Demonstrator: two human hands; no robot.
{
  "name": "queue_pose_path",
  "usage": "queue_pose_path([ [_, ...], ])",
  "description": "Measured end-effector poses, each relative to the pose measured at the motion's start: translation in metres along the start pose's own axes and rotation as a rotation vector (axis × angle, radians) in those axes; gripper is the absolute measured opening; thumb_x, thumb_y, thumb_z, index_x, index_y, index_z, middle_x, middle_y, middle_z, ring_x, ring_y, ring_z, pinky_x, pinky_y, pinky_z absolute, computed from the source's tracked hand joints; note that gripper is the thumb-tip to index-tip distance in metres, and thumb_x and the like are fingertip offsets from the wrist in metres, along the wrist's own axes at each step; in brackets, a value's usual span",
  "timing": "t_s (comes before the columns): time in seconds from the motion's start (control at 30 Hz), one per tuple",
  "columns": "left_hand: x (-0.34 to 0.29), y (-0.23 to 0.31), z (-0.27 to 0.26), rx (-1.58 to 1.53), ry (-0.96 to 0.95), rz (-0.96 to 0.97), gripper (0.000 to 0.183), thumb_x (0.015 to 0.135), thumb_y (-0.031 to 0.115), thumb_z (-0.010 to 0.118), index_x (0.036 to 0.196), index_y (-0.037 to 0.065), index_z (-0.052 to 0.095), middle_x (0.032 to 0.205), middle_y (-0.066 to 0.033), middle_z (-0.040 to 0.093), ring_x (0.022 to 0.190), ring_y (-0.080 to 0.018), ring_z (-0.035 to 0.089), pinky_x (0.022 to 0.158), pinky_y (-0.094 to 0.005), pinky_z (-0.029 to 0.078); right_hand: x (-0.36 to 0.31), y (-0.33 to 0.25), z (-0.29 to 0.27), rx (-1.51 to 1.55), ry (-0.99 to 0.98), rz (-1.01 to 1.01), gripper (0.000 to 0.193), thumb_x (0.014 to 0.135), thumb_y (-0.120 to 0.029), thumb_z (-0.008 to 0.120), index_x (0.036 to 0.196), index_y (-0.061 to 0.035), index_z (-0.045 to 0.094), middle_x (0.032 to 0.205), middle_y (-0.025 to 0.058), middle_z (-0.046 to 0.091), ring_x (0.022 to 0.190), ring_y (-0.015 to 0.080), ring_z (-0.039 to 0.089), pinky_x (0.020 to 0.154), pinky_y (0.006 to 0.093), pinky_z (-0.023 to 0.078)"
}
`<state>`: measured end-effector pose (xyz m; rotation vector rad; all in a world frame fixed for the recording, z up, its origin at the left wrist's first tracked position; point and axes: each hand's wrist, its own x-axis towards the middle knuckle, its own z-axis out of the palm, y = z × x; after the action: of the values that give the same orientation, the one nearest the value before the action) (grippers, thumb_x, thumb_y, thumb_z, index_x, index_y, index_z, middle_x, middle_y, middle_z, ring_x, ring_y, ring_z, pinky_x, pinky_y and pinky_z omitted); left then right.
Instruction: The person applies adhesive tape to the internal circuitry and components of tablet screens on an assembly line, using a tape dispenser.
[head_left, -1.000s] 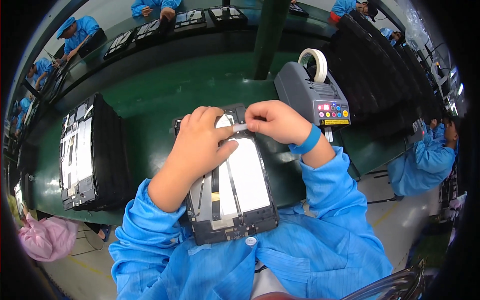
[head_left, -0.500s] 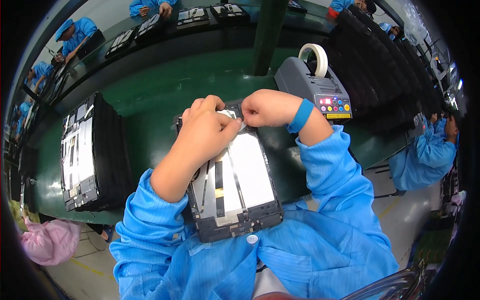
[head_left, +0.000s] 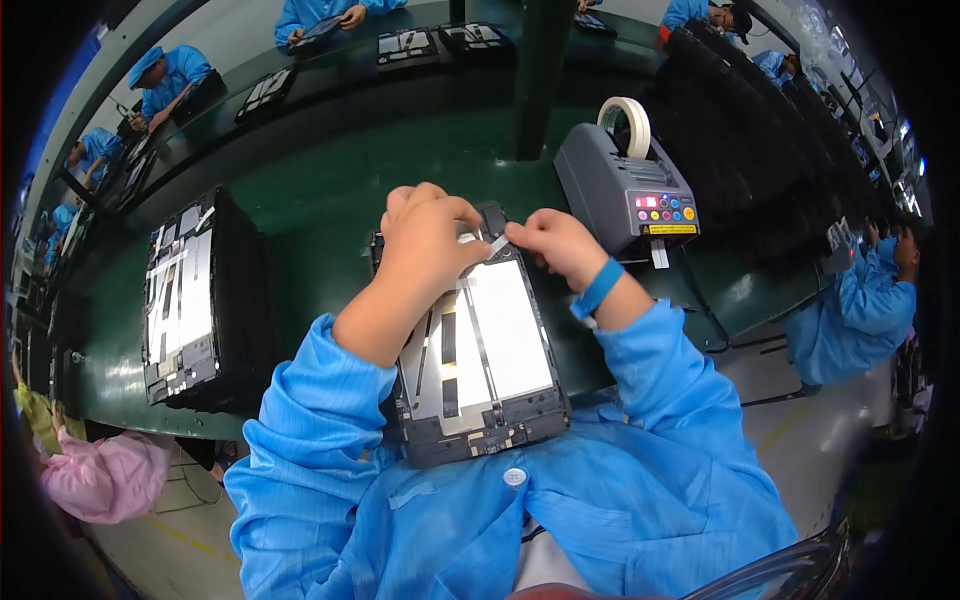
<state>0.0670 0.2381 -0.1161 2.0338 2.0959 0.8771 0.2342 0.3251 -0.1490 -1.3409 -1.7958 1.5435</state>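
Note:
An opened tablet [head_left: 510, 345] lies in front of me, its silvery inside facing up, with dark strips along it and a black frame. Over its far left part rests my left hand [head_left: 425, 235], fingers curled and the thumb near a short whitish strip of tape [head_left: 500, 243]. The strip slants across the tablet's far end. At its right end my right hand [head_left: 560, 245], with a blue wristband, pinches the tape between thumb and forefinger. The left fingertips are partly hidden behind the hand.
A grey tape dispenser [head_left: 590, 185] with a white tape roll [head_left: 625, 120] stands right; a tape end [head_left: 659, 253] sticks out of its front. A stack of similar tablets [head_left: 185, 300] stands left on the green table [head_left: 320, 270]. Co-workers in blue sit at the far line.
My right hand has drawn back a little to the right and nearer, so the tape strip shows between both hands. A tape end now shows at the dispenser's front.

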Motion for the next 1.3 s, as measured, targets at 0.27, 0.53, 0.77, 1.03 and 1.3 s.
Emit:
queue_pose_path([
  [0.27,-0.146,-0.022,-0.032,-0.223,0.025,-0.118,0.071,0.088,0.023,0.048,0.14,-0.008,0.012,0.144,-0.0317,0.014,0.135,-0.0465,0.01,0.109,-0.0462,0.014,-0.12,0.058,0.008,-0.346,-0.166,-0.457,0.078,0.087,-0.038,0.056,0.141,0.0034,0.017,0.145,0.0296,0.014,0.138,0.0382,0.008,0.111,0.0408,0.012],
  [0.53,-0.162,0.004,-0.056,-1.001,0.047,-0.093,0.082,0.094,0.036,0.044,0.14,-0.007,-0.008,0.149,-0.0217,0.001,0.139,-0.0296,0.004,0.11,-0.0355,0.006,-0.133,0.009,0.028,-0.064,-0.315,-0.508,0.095,0.087,-0.05,0.051,0.14,0.0079,-0.001,0.147,0.0291,0.004,0.138,0.0392,0.001,0.111,0.0414,0.008],
  [0.77,-0.16,-0.043,-0.168,-1.039,0.476,-0.067,0.071,0.077,0.006,0.057,0.138,-0.007,0.025,0.141,-0.0184,0.033,0.13,-0.0253,0.034,0.108,-0.0345,0.024,-0.118,-0.048,0.052,0.002,-0.613,-0.775,0.091,0.088,-0.052,0.048,0.142,0.0049,0.003,0.149,0.0237,0.002,0.139,0.0344,0.0,0.111,0.0396,0.007],
  [1.03,-0.18,-0.2,-0.246,-1.1,0.374,-0.283,0.064,0.076,-0.001,0.053,0.136,-0.008,0.031,0.13,-0.0197,0.046,0.112,-0.0214,0.052,0.096,-0.0288,0.039,-0.123,-0.029,0.044,-0.146,-0.734,-0.71,0.065,0.082,-0.039,0.064,0.131,-0.0025,0.041,0.14,0.0216,0.033,0.136,0.0381,0.018,0.108,0.0439,0.022],
  [1.3,-0.167,-0.237,-0.254,-1.117,0.25,-0.324,0.066,0.076,0.003,0.054,0.136,-0.007,0.03,0.134,-0.0204,0.042,0.116,-0.0236,0.048,0.1,-0.03,0.035,-0.135,-0.003,0.021,-0.088,-0.602,-0.681,0.042,0.079,-0.026,0.069,0.113,-0.0042,0.057,0.129,0.0162,0.048,0.131,0.0357,0.031,0.104,0.0425,0.03],
])
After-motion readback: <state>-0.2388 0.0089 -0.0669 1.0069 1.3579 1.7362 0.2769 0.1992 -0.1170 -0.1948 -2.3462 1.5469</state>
